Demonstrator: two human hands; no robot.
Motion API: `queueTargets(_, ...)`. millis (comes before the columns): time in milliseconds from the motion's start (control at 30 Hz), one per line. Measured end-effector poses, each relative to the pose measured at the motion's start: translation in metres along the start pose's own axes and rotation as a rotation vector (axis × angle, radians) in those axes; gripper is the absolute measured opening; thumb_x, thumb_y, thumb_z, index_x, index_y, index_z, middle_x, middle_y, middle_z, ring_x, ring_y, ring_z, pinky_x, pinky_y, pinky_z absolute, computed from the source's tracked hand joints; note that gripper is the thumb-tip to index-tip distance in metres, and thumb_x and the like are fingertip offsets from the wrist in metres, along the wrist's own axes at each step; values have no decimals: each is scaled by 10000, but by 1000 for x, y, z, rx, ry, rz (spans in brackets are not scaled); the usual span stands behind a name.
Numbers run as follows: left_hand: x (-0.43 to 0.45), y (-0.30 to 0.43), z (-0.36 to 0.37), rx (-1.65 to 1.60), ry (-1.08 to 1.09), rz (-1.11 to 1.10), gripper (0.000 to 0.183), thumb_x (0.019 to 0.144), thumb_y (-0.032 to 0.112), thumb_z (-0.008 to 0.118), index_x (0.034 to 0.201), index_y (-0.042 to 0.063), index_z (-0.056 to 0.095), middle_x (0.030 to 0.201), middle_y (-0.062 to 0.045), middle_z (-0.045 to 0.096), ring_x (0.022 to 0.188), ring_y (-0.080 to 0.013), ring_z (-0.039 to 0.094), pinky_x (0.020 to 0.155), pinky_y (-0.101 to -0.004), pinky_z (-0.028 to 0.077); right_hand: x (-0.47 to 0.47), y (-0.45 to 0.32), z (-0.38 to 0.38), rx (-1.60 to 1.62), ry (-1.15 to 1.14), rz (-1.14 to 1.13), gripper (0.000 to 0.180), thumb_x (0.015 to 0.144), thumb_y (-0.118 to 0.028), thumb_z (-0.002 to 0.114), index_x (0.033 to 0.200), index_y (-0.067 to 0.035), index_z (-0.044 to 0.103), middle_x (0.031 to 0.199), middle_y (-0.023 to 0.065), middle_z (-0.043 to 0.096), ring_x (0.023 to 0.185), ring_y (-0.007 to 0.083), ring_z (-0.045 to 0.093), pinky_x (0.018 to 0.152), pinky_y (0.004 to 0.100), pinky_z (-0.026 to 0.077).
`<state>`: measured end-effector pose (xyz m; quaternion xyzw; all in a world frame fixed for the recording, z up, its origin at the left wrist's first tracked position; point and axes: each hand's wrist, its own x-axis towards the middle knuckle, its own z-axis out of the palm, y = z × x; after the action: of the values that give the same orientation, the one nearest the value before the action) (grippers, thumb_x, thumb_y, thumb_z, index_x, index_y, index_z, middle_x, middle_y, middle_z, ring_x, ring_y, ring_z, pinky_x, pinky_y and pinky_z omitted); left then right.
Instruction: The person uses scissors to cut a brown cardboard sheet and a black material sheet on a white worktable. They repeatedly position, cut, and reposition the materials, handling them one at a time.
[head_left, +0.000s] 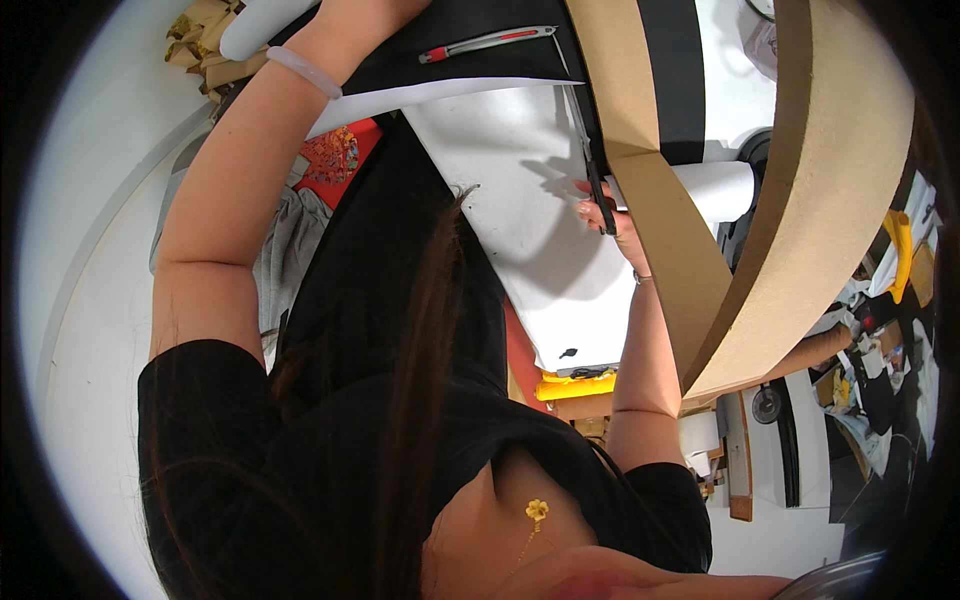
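My right hand (615, 221) holds a pair of scissors (594, 169) by their black handles, fingers in the loops. The long blades point away from me, over the edge of a white sheet (525, 187) and beside a brown cardboard strip (630, 90). Part of that hand and wrist lies behind the cardboard. My left hand (394, 9) is cut off by the top edge; its wrist wears a pale bangle and its fingers are out of view. Nearby on a black surface (465, 82) rests a grey and red utility knife (487, 45).
A wide curved cardboard piece (832, 210) rises at right, close to my right forearm. Beyond the strip lies a white roll (712, 191). Yellow folded material (574, 386) sits under the sheet's near end. Grey cloth (296, 240) and a red item (341, 161) are at left.
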<state>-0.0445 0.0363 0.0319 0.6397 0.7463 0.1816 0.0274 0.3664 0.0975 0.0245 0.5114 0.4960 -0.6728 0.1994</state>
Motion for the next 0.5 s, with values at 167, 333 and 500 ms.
queueTargets(167,0,-2,1,-13,24,4,524,838,59,693,1354,103,611,1457,-146,564,1297,-351,556,1077,-500,427,-4,-4,1,168,-34,-13,341,867,-185,825,1112,40,749,1011,88,732,752,96,630,664,233,498)
queueTargets(333,0,-3,4,31,50,-6,510,842,64,691,1344,106,615,1453,-147,565,1308,-351,550,1101,-509,419,-1,-3,4,159,-36,-7,326,859,-142,825,1118,43,751,960,72,731,741,92,635,657,225,501)
queueTargets(500,9,-15,5,101,32,-29,580,854,101,695,1415,102,550,1509,-157,504,1376,-352,492,1147,-526,378,-9,-9,13,94,23,-62,330,860,-155,834,1126,25,757,919,50,737,769,81,639,687,222,516)
